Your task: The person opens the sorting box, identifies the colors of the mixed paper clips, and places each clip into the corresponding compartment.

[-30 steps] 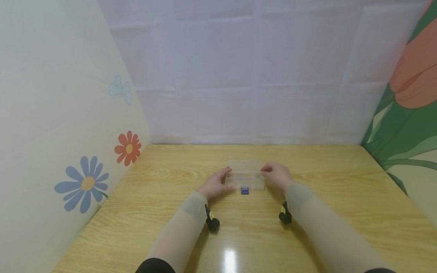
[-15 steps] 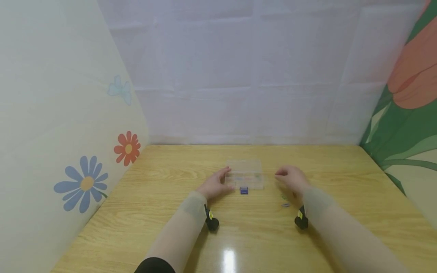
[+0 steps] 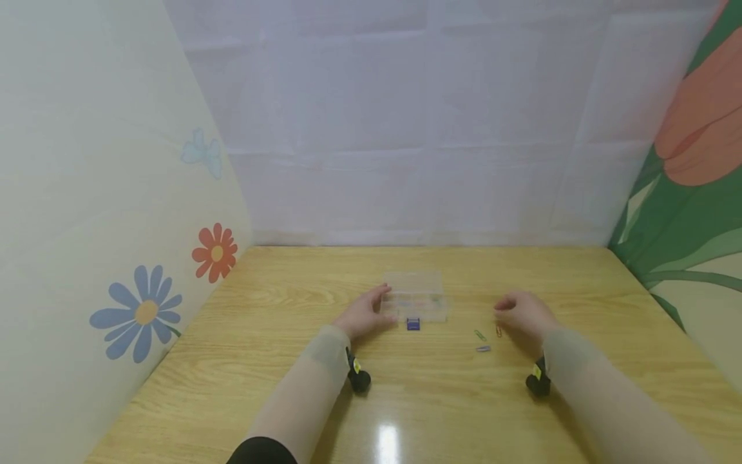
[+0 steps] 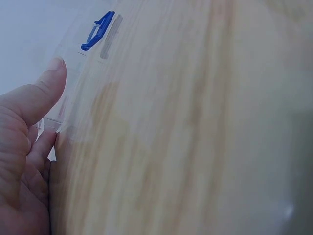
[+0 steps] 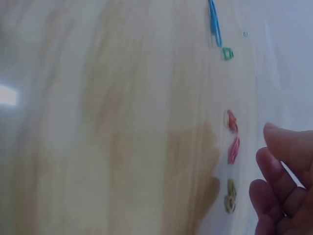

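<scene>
A small clear plastic box [image 3: 414,298] with a blue latch [image 3: 413,324] lies mid-table. My left hand [image 3: 375,304] holds its left end, thumb [image 4: 41,93] along the front and fingers behind the corner; the latch [image 4: 98,32] shows past the thumb. My right hand [image 3: 505,313] hovers to the right of the box, fingers loosely curled and holding nothing. Just left of it lie three paper clips: green [image 3: 480,335], brownish [image 3: 498,330] and grey-purple [image 3: 484,348]. The right wrist view shows loose clips [image 5: 233,150] on the wood beside my fingertips [image 5: 279,147].
The wooden table [image 3: 417,399] is walled on three sides: a flower-printed panel [image 3: 116,258] on the left, white sheeting [image 3: 417,161] behind, a tulip-printed panel [image 3: 684,193] on the right. A light glare [image 3: 390,441] sits near the front edge.
My right hand left the box's right end and moved right and toward me, uncovering the paper clips. The left hand and the box stayed in place.
</scene>
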Motion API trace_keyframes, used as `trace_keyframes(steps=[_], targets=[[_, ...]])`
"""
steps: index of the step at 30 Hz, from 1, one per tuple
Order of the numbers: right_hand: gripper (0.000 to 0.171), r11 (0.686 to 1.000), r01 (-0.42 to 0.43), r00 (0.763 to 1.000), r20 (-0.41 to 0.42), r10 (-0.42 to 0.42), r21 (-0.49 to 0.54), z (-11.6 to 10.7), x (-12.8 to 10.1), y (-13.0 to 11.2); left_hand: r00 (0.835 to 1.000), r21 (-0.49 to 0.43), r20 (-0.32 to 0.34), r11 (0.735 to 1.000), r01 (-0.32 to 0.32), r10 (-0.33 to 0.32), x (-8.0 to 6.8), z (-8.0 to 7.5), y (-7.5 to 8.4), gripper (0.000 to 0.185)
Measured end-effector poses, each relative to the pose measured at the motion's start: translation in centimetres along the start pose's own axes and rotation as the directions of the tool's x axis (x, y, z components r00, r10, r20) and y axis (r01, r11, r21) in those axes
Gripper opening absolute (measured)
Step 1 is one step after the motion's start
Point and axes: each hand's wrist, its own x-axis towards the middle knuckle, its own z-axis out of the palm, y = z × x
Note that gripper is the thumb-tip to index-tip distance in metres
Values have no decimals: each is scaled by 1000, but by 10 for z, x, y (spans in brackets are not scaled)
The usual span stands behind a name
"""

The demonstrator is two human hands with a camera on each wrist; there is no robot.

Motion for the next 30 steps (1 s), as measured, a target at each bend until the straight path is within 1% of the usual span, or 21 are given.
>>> trace_keyframes(steps=[6,10,14,18,25,30], targets=[[29,996,-19,1000,5,19,-87,-3,-5,9,1000,14,-7,1000,3,-3,0,0,-1,80],[24,994,-13,1000,14,15,-109,-4,-7,11,1000,13,-7,1000,5,-5,1,1,-1,81],[19,993,-30,999,17,33,-117,-5,-8,11,1000,17,-10,1000,8,-8,0,1,0,81],[16,988,-68,997,26,72,-142,-5,-7,8,1000,10,-11,1000,10,-10,0,1,0,81],[14,971,-39,998,36,49,-235,-4,-7,3,1000,17,-12,1000,12,-12,-1,0,1,81],[14,970,-77,996,31,86,-231,-2,-7,2,1000,16,-8,1000,12,-12,-2,0,3,81]])
